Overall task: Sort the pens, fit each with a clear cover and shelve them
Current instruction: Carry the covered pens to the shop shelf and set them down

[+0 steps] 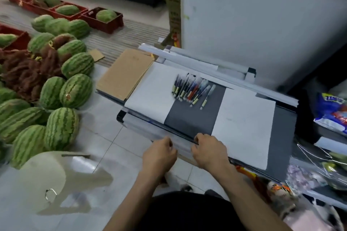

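Pens (191, 90) lie in 1 loose bunch side by side on the grey shelf board (189, 118), toward its far edge, with their tips pointing away from the person. The bunch overlaps the edge of the left white sheet (150, 90); a second white sheet (244, 124) covers the board to the right, apart from the pens. Along the near edge of the board runs a pale front strip (142, 125). The left hand (159, 154) and the right hand (210, 153) sit close together on this strip, well apart from the pens, each with fingers curled and grasping it; blur hides the exact finger contact. A flat piece of cardboard (125, 73) lies at the left end of the board. Watermelons (75, 90) are piled on the tiled floor to the left, with red crates (105, 22) beyond them. Snack bags (330, 110) sit at the right.
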Demonstrator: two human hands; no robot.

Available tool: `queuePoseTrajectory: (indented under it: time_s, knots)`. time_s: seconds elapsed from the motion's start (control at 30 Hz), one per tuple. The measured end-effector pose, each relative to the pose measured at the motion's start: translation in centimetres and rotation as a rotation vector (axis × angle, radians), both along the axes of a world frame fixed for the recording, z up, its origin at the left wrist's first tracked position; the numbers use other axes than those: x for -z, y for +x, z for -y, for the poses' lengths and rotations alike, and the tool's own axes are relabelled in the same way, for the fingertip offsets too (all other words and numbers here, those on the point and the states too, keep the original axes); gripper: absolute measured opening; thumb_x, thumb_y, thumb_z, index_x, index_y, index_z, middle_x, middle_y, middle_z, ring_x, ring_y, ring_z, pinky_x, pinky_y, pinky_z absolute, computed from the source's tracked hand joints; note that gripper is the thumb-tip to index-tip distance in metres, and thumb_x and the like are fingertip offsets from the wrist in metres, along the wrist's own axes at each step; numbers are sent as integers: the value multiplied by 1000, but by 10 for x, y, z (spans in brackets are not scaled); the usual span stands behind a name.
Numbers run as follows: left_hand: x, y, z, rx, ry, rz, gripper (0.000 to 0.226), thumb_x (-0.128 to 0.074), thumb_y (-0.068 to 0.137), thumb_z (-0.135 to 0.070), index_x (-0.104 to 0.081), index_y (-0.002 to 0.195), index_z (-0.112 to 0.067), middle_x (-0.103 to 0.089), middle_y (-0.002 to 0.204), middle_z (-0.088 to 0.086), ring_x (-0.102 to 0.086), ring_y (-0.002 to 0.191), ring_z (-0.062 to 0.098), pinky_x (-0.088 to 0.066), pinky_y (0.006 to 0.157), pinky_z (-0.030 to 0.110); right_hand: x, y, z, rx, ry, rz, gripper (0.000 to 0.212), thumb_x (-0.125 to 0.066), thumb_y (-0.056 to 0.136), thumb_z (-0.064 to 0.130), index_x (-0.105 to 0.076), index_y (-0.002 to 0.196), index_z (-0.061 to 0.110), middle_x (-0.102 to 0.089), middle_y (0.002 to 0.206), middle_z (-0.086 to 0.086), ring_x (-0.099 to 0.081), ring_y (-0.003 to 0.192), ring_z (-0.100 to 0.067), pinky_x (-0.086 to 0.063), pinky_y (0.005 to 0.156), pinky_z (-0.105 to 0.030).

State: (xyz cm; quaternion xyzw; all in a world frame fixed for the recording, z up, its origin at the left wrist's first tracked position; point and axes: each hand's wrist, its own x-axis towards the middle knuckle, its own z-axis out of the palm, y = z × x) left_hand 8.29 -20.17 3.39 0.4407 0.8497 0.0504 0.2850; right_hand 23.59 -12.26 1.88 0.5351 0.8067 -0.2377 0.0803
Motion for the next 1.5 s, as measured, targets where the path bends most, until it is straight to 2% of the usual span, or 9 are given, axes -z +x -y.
queuePoseTrajectory:
  time_s: [0.1,0.23,0.33,0.43,0.53,0.67,0.93,1.1,1.5]
  knots:
    - [9,-22,-39,83,-19,-14,21,-46,94,-39,-61,96,-26,-69,92,-6,-64,82,20,-55,72,35,5,-11,-26,106,-13,-39,22,-47,98,36,-58,106,19,-65,109,-3,-61,99,-27,-52,83,-37]
    - [12,-54,-96,167,13,23,19,-48,92,-29,-62,95,-17,-64,87,1,-60,75,22,-57,69,40,10,-30,-65,275,-21,-79,29,-51,96,33,-59,117,15,-65,118,-7,-62,102,-28,-54,80,-38]
    - [16,-79,-137,173,46,75,23,-52,93,-28,-60,106,-11,-66,100,5,-60,85,24,-53,74,38,12,-44,-96,420,-41,-109,42,-52,97,36,-55,130,10,-59,130,-10,-58,116,-31,-53,89,-41]
    - [22,-100,-179,191,51,108,41,-56,97,-32,-50,127,-4,-58,119,13,-58,102,32,-46,79,37,17,-59,-130,602,-70,-174,54,-55,96,40,-48,137,5,-50,137,-14,-53,124,-35,-50,98,-44]
    - [32,-111,-217,202,47,115,54,-64,97,-37,-44,130,1,-49,128,16,-57,110,34,-44,82,36,23,-74,-159,739,-120,-200,76,-58,95,47,-34,149,-1,-39,149,-20,-44,134,-38,-44,110,-46]
    - [48,-115,-254,189,53,116,71,-69,91,-49,-41,132,3,-43,133,18,-53,120,38,-51,95,45,34,-92,-183,900,-136,-235,89,-62,91,55,-29,151,-2,-33,152,-19,-36,141,-37,-38,115,-46]
    - [63,-105,-276,221,55,100,100,-75,81,-63,-33,142,4,-34,145,17,-38,136,36,-43,105,45,44,-121,-200,996,-83,-167,102,-70,80,65,-30,149,3,-30,150,-14,-28,142,-36,-36,113,-46]
    - [70,-107,-278,233,59,110,88,-81,77,-52,-37,133,0,-37,135,15,-43,126,37,-47,96,45,52,-131,-201,980,-57,-96,95,-76,77,52,-31,145,4,-32,144,-12,-33,133,-37,-42,106,-47]
    - [79,-118,-279,216,98,174,78,-84,79,-46,-42,126,0,-45,131,16,-47,123,37,-46,93,45,60,-138,-196,947,14,-75,83,-75,85,46,-35,140,-1,-37,143,-17,-39,131,-39,-47,97,-44]
